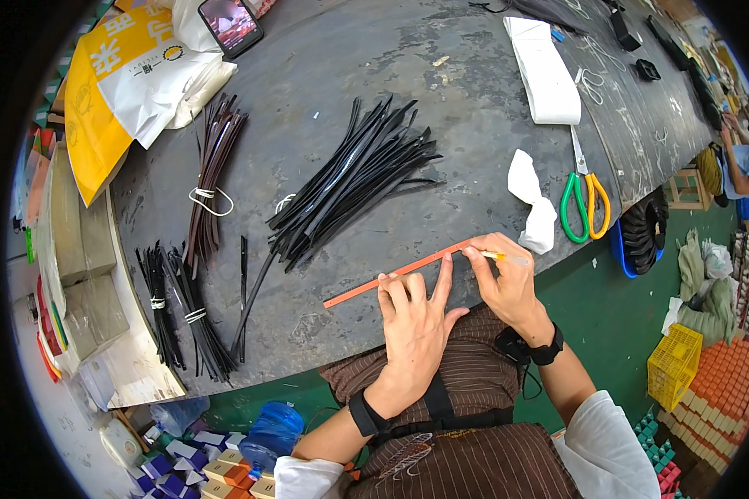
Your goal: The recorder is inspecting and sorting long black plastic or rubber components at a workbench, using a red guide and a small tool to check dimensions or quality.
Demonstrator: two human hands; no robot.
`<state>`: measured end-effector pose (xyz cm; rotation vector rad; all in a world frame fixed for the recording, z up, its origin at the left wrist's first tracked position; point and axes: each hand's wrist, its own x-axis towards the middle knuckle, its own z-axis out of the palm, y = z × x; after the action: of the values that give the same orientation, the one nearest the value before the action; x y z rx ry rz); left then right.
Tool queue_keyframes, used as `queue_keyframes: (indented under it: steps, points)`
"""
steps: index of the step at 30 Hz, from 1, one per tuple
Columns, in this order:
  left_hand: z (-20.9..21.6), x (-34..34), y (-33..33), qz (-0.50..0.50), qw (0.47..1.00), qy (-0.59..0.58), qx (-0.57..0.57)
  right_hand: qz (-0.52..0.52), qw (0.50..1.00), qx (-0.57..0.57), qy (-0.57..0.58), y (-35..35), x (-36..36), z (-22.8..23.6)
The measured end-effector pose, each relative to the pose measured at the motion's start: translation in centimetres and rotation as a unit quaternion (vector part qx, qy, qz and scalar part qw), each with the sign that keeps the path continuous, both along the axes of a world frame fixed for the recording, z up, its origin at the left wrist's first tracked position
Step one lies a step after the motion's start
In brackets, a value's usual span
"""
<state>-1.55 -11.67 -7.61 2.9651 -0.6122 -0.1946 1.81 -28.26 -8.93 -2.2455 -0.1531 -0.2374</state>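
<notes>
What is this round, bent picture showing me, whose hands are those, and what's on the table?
There's no machine here: these are one person's bare hands. The single picture comes from a wide fisheye camera worn on that person's head, looking down, so straight edges bend. The left hand touches a thin orange-red strip with its fingers; the right hand, at the strip's right end, holds a slim pen-like tool. On the grey table lie a heap of loose black strips, a tied brown bundle, scissors with green and yellow handles, and a phone.
</notes>
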Motion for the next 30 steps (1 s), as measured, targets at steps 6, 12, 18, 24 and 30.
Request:
queue_keyframes:
  steps: [6,12,18,24,30]
  points:
    - [0.1,0.1,0.0,-0.002,1.000,-0.003,-0.003,-0.036,0.991,0.127,-0.015,-0.2,-0.2,-0.5]
    - [0.2,0.2,0.4,-0.004,1.000,-0.009,-0.014,-0.010,0.997,0.046,-0.056,-0.8,0.8,-0.2]
    - [0.8,0.5,1.0,0.001,0.999,-0.029,-0.044,0.071,0.995,-0.002,-0.065,-1.2,1.3,-1.2]
    - [2.4,1.7,2.6,0.060,0.989,0.052,-0.126,0.079,0.992,-0.003,-0.094,-1.0,1.8,-1.3]
    - [2.1,2.9,5.3,0.074,0.981,-0.028,-0.175,0.076,0.989,0.040,-0.116,-1.7,2.0,-1.1]
